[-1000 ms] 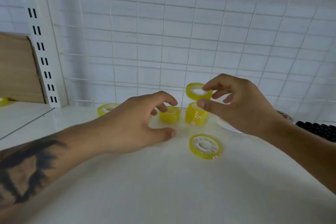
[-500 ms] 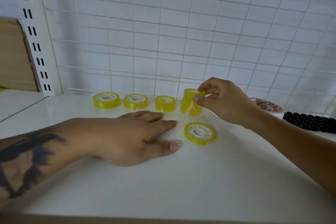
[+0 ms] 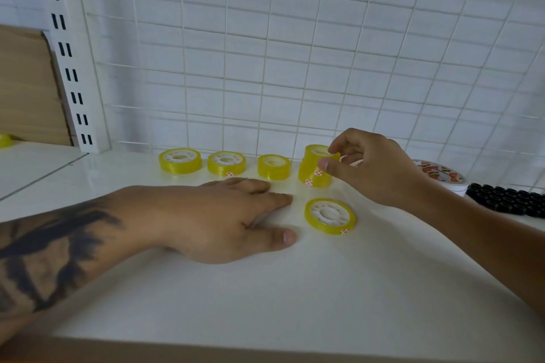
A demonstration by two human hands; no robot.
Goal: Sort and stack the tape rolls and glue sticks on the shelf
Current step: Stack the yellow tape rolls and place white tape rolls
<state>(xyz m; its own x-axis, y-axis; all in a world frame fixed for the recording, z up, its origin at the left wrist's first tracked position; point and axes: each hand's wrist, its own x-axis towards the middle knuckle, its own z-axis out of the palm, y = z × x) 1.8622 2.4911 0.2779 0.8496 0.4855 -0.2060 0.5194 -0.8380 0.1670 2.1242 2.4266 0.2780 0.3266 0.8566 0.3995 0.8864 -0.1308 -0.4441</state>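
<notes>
Several yellow tape rolls lie on the white shelf [image 3: 265,289]. Along the back stand a wide roll [image 3: 180,160], a second wide roll [image 3: 226,163] and a small roll [image 3: 273,167]. To their right is a stack of small rolls [image 3: 312,175]. My right hand [image 3: 371,168] pinches the top roll [image 3: 317,152] of that stack between thumb and fingers. Another wide roll [image 3: 329,216] lies flat in front of the stack. My left hand [image 3: 218,221] rests flat on the shelf, fingers straight, just left of that front roll.
A wire grid panel [image 3: 295,68] backs the shelf. At the right lie a round printed tape disc [image 3: 442,175] and a row of black items [image 3: 510,200]. A slotted white upright [image 3: 70,68] and a wooden board [image 3: 26,88] stand at the left, with another yellow roll [image 3: 4,140] there.
My right hand lowered the small roll onto the stack and still pinches it. My left hand went from hovering and curled to lying flat on the shelf.
</notes>
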